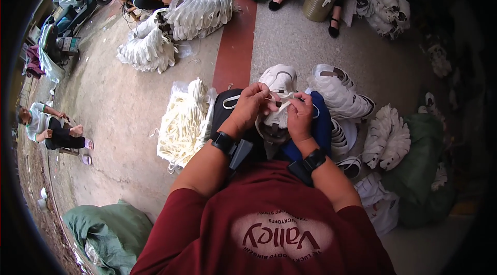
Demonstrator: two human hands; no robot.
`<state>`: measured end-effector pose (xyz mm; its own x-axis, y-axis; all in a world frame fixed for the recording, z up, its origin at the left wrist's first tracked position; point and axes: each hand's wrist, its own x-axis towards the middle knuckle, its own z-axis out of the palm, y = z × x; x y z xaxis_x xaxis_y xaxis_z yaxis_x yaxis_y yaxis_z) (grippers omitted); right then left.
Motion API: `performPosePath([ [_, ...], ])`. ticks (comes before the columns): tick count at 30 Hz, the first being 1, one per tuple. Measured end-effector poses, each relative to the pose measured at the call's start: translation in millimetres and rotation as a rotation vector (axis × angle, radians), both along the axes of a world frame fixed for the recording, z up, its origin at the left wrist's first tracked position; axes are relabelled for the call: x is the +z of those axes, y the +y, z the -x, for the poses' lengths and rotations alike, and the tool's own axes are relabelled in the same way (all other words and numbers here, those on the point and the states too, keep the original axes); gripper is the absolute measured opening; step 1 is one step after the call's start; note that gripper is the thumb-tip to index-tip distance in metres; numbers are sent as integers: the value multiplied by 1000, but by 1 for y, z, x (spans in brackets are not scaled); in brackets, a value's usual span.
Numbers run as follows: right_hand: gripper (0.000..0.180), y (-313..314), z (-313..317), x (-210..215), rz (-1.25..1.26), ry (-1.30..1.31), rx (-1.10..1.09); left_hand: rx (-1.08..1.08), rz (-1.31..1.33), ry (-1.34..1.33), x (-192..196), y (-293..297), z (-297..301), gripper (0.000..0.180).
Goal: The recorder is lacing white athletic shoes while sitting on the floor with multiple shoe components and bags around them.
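A white shoe upper [278, 79] lies across my lap with its toe away from me. Above its eyelets, my left hand [252, 104] pinches a flat white shoelace [283, 106], and a loop of lace sticks out to the left of that hand. My right hand [300, 116] is closed on the same lace at the right side of the shoe upper. Both hands are close together, their fingertips nearly meeting over the lacing. Part of the eyelet rows is hidden under the fingers.
Left of my knee sits a heap of cream laces [182, 130]. Stacked shoe uppers [339, 93] and another bundle [387, 138] stand at the right, beside a green sack [418, 153]. A second green sack [111, 231] lies lower left. Other people sit around, near bundled uppers [202, 11].
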<state>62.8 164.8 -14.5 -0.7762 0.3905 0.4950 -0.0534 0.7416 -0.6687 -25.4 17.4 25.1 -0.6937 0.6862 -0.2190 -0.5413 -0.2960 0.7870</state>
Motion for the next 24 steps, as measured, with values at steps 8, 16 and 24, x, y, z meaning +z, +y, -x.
performPosePath([
  [8, 6, 144, -101, -16, 893, 308, -662, 731, -39, -45, -50, -187, 58, 19],
  [16, 12, 176, -113, -32, 425, -213, -316, 856, 530, 168, -88, -224, 46, 19],
  [24, 18, 52, 9, 7, 428, -352, 99, 149, 709, 798, -27, -28, 30, 14],
])
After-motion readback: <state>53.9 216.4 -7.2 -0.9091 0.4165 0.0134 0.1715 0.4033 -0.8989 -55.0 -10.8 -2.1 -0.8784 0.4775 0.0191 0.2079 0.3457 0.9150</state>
